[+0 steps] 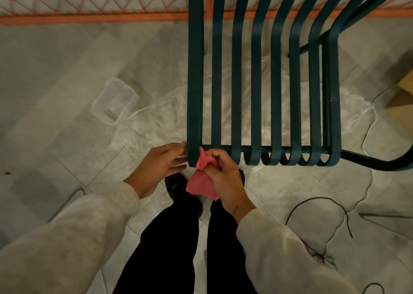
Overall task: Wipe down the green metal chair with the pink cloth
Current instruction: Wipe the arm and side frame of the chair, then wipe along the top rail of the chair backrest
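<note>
My right hand [223, 177] pinches the crumpled pink cloth [202, 180] against the curled front edge of the dark green slatted metal chair [257, 88], at its leftmost slat. My left hand [156, 168] is beside that slat, fingers loosely apart, seemingly just touching it.

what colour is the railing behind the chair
Orange, with a criss-cross lattice; the railing shows in the head view, past the chair.

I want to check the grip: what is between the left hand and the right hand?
In the head view, the chair's outer slat and a fold of the pink cloth.
</note>
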The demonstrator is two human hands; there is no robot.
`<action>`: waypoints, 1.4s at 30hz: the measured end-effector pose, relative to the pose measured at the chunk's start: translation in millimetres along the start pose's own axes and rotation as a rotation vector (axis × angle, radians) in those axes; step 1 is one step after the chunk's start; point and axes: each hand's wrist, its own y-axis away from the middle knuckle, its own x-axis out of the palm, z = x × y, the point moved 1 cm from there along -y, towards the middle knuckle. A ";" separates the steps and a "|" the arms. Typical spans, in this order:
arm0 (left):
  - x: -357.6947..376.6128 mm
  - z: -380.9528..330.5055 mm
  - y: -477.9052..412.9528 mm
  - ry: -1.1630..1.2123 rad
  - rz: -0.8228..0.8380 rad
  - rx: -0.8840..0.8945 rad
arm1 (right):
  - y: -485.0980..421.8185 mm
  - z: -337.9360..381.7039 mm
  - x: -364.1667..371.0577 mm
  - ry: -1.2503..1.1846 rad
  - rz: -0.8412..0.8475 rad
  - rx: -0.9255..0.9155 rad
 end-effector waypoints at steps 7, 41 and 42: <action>-1.1 -45.6 -6.6 0.071 -0.100 0.104 | -7.2 56.6 -3.0 -0.231 0.006 0.038; -6.1 -93.6 -14.7 0.033 -0.035 0.159 | -35.8 139.6 27.0 0.851 -0.213 -0.444; -5.9 -95.5 -14.3 0.021 -0.038 0.156 | -36.1 144.4 28.1 0.972 -0.183 -0.468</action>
